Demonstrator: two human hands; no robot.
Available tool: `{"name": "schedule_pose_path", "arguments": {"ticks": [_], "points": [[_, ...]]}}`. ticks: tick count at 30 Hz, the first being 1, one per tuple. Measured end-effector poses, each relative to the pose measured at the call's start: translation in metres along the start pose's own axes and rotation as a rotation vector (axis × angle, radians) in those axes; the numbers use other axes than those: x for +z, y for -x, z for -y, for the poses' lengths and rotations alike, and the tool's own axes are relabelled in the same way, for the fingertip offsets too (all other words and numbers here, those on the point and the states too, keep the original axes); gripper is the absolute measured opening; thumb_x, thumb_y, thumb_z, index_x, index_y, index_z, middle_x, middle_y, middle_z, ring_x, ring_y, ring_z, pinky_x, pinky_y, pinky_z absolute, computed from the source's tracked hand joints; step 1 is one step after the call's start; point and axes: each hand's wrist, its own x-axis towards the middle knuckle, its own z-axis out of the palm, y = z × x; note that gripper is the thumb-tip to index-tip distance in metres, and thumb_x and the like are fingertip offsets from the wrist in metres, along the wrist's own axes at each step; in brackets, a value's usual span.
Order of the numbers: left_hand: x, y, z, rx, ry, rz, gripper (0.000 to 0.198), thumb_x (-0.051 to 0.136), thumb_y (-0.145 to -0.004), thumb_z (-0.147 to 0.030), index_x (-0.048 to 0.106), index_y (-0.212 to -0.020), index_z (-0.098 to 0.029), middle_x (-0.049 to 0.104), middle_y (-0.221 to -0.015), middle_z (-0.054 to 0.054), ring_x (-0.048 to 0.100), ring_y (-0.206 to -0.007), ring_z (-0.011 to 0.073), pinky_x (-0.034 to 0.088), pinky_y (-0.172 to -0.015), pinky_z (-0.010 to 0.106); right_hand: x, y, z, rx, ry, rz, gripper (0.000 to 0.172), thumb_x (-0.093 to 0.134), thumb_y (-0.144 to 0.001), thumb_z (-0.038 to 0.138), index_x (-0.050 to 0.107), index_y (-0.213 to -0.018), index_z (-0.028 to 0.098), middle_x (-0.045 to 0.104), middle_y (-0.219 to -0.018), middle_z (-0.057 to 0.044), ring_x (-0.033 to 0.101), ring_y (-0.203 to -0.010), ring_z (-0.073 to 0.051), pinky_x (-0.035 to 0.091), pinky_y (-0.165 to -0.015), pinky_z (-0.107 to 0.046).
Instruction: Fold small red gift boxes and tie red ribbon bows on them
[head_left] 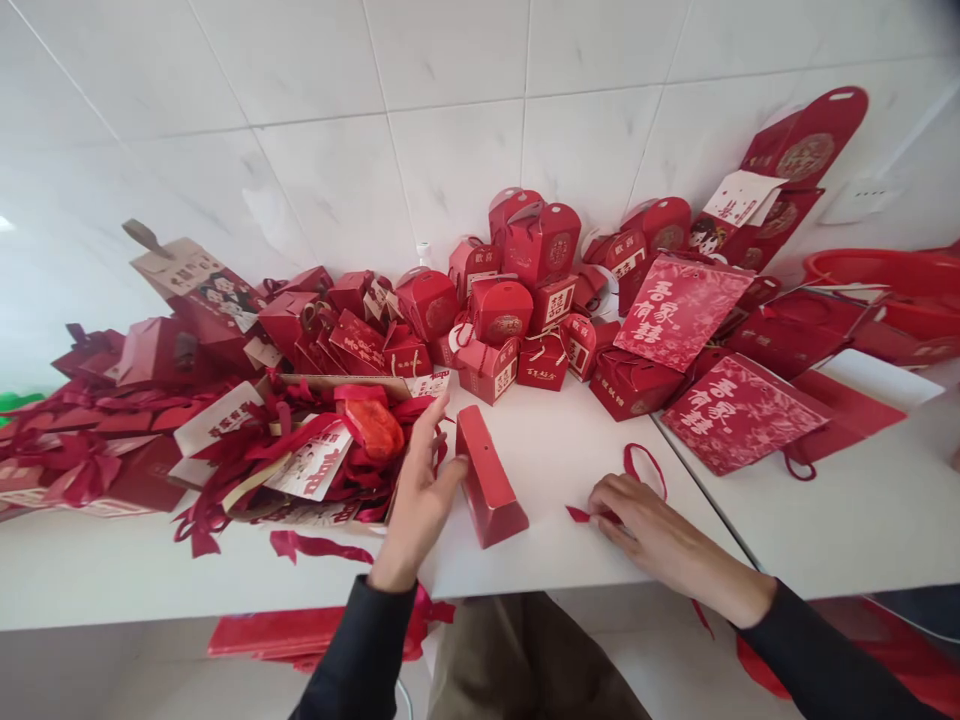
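Observation:
A small red gift box point(491, 480) with slanted sides stands on the white table in front of me. Beside its left side is my left hand point(420, 490), fingers extended and thumb at the box's edge; whether it touches the box I cannot tell. To the right, my right hand point(645, 525) rests low over the tabletop, its fingers closed on a red ribbon point(646, 462). One end of the ribbon pokes out left of the fingertips, a loop curls behind the hand, and more hangs below the table edge.
Left of my left hand sits an open carton point(337, 380) heaped with ribbons and printed tags. Many red candy boxes point(502, 310) stand along the tiled wall. Red printed bags point(742, 410) lie to the right, near a table seam. A red basin point(885, 270) is at far right.

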Motion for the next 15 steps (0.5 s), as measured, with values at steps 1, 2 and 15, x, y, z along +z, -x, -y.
{"name": "schedule_pose_path", "arguments": {"ticks": [1,2,15], "points": [[-0.004,-0.008,-0.001,-0.026,0.042,0.107,0.062,0.062,-0.088,-0.025,0.046,-0.147,-0.034,0.052,-0.151,0.006,0.040,-0.148,0.0251,0.033,-0.121,0.044,-0.002,-0.001,0.003,0.022,-0.028,-0.021,0.022,0.040,-0.104,0.033,0.053,-0.089,0.024,0.063,-0.090,-0.006,0.065,-0.085,-0.027,0.054,-0.079,-0.045],[-0.006,-0.015,-0.001,-0.043,0.080,0.193,0.063,0.064,-0.087,-0.027,0.046,-0.148,-0.033,0.052,-0.151,0.006,0.040,-0.148,0.0252,0.034,-0.120,0.044,-0.005,-0.003,0.007,0.053,-0.076,-0.045,0.023,0.038,-0.106,0.036,0.051,-0.091,0.024,0.064,-0.090,-0.006,0.066,-0.085,-0.026,0.054,-0.078,-0.043],[0.019,-0.006,0.008,0.099,-0.007,-0.075,0.028,0.074,-0.078,-0.020,0.054,-0.098,-0.022,0.057,-0.101,0.002,0.058,-0.094,0.0159,0.049,-0.086,0.027,-0.022,-0.020,0.044,0.241,-0.557,-0.366,0.034,0.047,-0.102,0.059,0.049,-0.098,0.025,0.040,-0.072,0.005,0.037,-0.058,-0.014,0.035,-0.052,-0.026]]}}
